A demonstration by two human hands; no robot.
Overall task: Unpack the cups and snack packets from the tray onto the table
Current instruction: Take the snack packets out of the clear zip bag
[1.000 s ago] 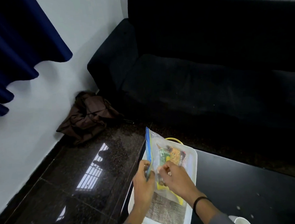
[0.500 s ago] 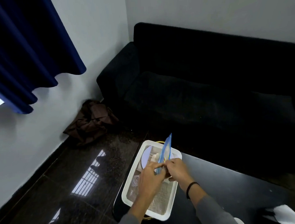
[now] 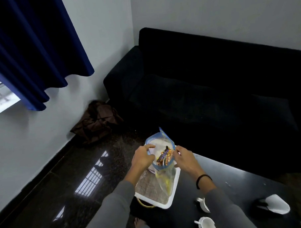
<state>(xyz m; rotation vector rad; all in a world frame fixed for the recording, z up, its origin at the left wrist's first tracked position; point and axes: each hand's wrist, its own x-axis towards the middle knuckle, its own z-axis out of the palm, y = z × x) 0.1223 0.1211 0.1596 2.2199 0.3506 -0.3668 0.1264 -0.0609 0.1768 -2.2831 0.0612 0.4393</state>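
A clear zip bag with a blue seal [image 3: 163,158] is held above the white tray [image 3: 173,190]. Its mouth is spread wide, and colourful snack packets [image 3: 164,156] show inside. My left hand [image 3: 143,159] grips the left rim of the bag. My right hand [image 3: 184,159] pinches the right rim. The tray has a patterned mat in its bottom and lies at the left end of the black table [image 3: 227,183]. Two white cups [image 3: 207,224] [image 3: 204,205] stand on the table near me.
A black sofa [image 3: 214,87] fills the far side beyond the table. A white saucer [image 3: 277,204] lies at the table's right. A brown bag [image 3: 96,122] slumps on the dark floor by the wall. Blue curtains [image 3: 31,50] hang at the upper left.
The bag's seal was pinched shut between both hands; now my hands have drawn apart and the mouth is open. The view has tilted up and back.
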